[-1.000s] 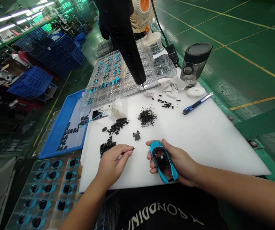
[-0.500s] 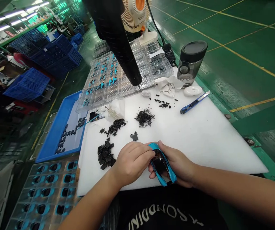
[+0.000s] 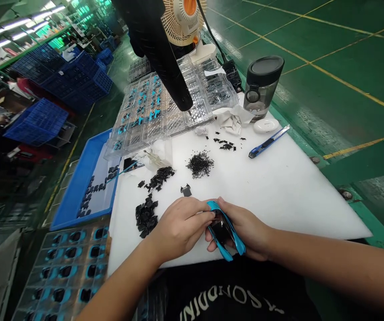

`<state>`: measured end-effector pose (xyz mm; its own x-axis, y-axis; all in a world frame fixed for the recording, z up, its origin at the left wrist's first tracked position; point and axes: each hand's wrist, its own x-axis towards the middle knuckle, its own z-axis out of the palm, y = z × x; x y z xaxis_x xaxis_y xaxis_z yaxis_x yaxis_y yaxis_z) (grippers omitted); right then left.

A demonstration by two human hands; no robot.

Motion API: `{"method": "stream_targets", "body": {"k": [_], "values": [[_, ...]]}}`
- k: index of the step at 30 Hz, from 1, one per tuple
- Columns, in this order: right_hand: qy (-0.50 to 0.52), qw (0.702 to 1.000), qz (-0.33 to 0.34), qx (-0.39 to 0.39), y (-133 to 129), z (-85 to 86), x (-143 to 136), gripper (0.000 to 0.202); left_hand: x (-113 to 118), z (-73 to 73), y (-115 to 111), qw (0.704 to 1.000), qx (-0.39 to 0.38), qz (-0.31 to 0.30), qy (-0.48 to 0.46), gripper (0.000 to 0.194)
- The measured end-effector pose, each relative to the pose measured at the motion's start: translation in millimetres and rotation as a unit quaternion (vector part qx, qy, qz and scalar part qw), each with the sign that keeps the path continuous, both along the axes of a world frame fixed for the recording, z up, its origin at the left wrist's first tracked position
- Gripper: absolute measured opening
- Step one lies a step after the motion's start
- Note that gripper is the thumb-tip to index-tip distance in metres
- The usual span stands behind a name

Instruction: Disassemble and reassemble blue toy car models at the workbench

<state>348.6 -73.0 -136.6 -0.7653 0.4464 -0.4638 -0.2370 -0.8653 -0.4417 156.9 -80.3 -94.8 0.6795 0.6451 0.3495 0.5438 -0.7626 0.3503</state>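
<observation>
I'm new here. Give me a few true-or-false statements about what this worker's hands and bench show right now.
1. The right hand holds a blue toy car body. True.
2. The left hand rests far from the car. False: its fingers touch the car.
3. The utility knife lies on the white mat. True.
4. The blue tray sits right of the mat. False: it sits to its left.

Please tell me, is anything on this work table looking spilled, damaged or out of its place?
Nothing looks damaged. Small black parts lie in loose heaps on the white mat, apparently working piles. Crumpled paper sits by the dark jar.
</observation>
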Motion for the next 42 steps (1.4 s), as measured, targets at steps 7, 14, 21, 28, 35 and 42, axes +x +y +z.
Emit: {"method": "stream_targets", "body": {"k": [7, 14, 21, 28, 35, 42], "values": [[0.016, 1.0, 0.015, -0.005, -0.4, 1.2, 1.0, 0.058, -8.0, 0.6, -4.7, 0.994, -0.084, 0.011, -0.064, 0.055], [0.091, 0.993, 0.069, 0.026, 1.6, 7.8, 3.9, 0.071, -10.5, 11.8, 2.1, 0.96, -0.271, -0.027, -0.064, 0.07], [-0.014, 0.995, 0.013, 0.095, 2.1, 13.6, 5.1, 0.056, -18.0, 7.0, -6.8, 0.942, -0.307, 0.029, -0.134, 0.08], [-0.218, 0.721, 0.022, 0.657, -3.1, 20.1, 14.9, 0.037, -31.4, 0.9, -19.4, 0.912, -0.338, 0.149, -0.177, 0.075], [-0.248, 0.628, 0.067, 0.735, -9.6, 12.0, 9.8, 0.036, -24.5, 4.0, -20.4, 0.915, -0.342, 0.156, -0.15, 0.071], [-0.207, 0.695, 0.004, 0.688, -2.3, 10.0, 13.6, 0.03, -20.6, 3.0, -17.5, 0.896, -0.357, 0.165, -0.206, 0.07]]}}
